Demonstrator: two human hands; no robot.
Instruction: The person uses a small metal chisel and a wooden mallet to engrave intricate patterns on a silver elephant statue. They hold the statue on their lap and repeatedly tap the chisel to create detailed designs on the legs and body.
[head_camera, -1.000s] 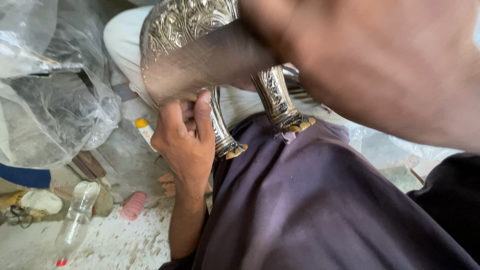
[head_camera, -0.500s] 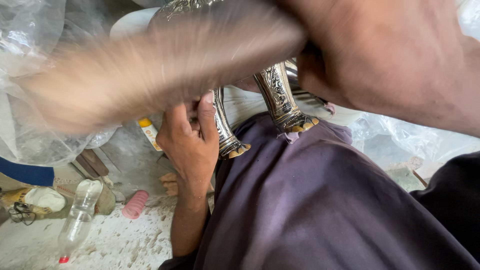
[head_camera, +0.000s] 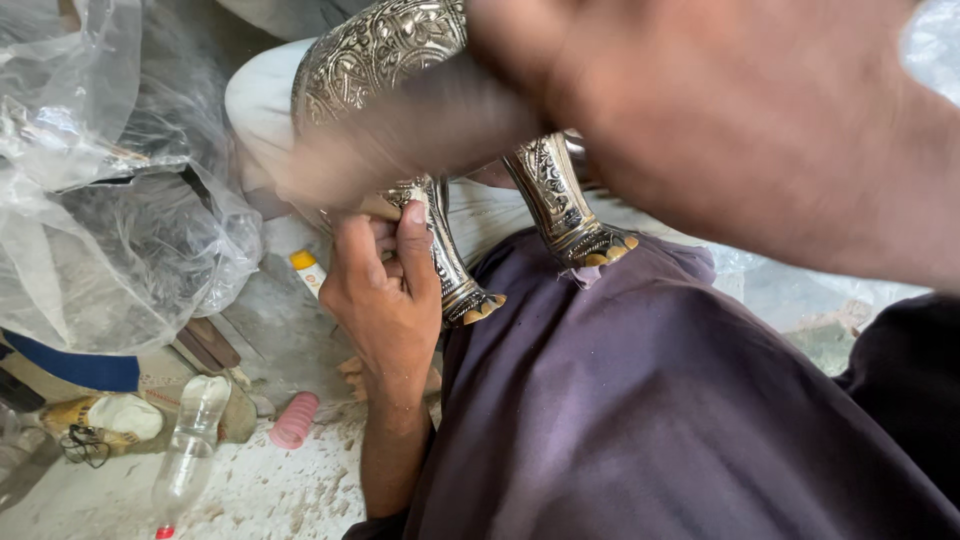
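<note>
Dusty floor below; left hand fingers wrap embossed metal figure's leg; right hand blurred, fingers unclear

Embossed metal figure – silver-toned, dense floral and scroll relief over body and legs; feet brass-gold. Lap cloth plain dark purple. Plastic sheeting clear, greyish. Hair-roller-like ribbed piece pink. Plastic bottle clear with red cap. Tube white, yellow-orange cap. Floor dusty grey-white.
</note>
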